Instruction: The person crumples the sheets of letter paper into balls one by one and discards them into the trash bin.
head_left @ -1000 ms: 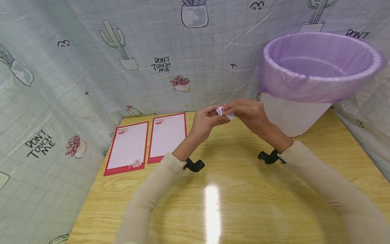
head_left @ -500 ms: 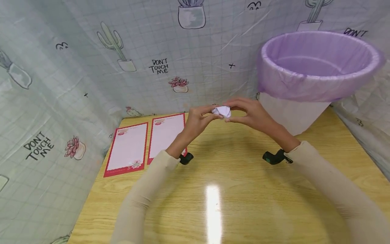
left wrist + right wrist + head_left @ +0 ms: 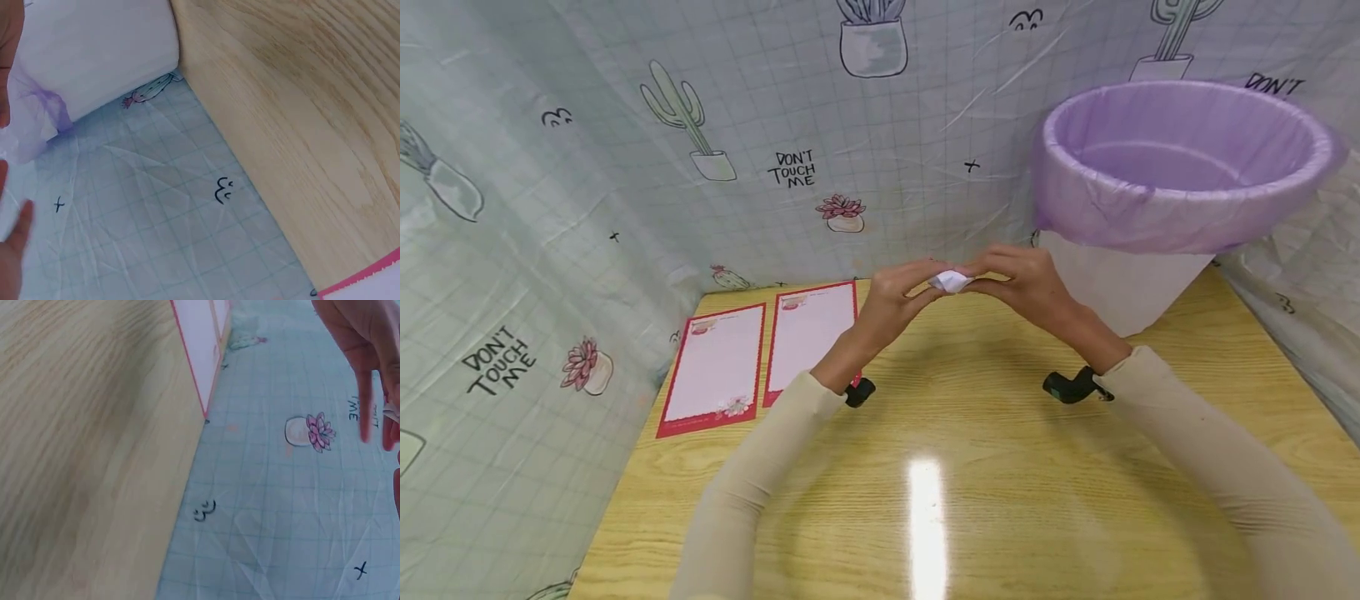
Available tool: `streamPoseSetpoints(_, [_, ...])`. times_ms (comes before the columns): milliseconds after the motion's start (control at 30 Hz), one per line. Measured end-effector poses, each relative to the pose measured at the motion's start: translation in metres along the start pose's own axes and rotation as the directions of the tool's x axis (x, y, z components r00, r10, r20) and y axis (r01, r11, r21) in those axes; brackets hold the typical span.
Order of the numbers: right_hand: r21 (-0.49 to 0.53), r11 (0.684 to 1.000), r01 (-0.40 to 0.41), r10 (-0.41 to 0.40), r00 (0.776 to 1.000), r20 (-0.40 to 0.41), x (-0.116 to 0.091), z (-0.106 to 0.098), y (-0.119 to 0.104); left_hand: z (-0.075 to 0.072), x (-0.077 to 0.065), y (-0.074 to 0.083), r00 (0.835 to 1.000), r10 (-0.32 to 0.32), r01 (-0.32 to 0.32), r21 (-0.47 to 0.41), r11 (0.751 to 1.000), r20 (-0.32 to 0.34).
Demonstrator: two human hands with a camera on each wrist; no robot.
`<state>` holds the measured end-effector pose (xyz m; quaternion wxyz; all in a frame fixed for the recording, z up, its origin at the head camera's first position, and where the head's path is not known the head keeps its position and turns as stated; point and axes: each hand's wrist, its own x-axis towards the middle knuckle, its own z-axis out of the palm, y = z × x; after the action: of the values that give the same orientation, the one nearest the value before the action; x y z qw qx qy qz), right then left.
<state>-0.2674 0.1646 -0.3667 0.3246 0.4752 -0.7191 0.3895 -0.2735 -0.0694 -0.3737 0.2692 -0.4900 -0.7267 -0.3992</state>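
Left of centre, two white paper sheets with red borders (image 3: 713,362) lie on the yellow wood-grain table (image 3: 1000,500). At mid-frame the bare left hand (image 3: 891,302) pinches one end of a small white creased wad, apparently paper (image 3: 952,282) — held above the table — while the bare right hand (image 3: 1032,285) pinches its other end. Pressing evenly from both ends would probably keep it compact. A white bin with a purple plastic liner (image 3: 1120,208) stands upper right.

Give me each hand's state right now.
Left hand: pinches one side of the creased white paper.
Right hand: pinches the opposite side of it.
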Motion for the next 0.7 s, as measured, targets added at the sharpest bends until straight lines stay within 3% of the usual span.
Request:
streamPoseSetpoints(100, [-0.069,0.997,0.031,-0.031,0.999,0.008,0.0,-0.004,-0.001,-0.001,0.001,0.004,0.999,-0.036,0.035,0.067,0.997,0.02])
streamPoseSetpoints(233, [-0.144,0.989,0.032,-0.028,0.999,0.028,0.001,-0.006,-0.002,0.0,-0.001,0.012,0.995,-0.095,0.099,0.159,0.982,-0.035])
streamPoseSetpoints(400, [-0.168,0.985,-0.023,0.024,1.0,0.006,0.002,0.0,-0.007,0.002,0.0,0.023,0.991,-0.098,0.119,0.268,0.956,-0.091])
streamPoseSetpoints(567, [-0.187,0.979,-0.077,0.07,0.997,-0.045,0.004,0.008,-0.011,0.003,0.005,0.022,0.988,-0.114,0.133,0.206,0.969,-0.105])
streamPoseSetpoints(700, [-0.205,0.973,-0.105,0.091,0.993,-0.074,0.007,0.013,-0.015,0.005,0.009,0.018,0.978,-0.14,0.161,0.128,0.979,-0.155])
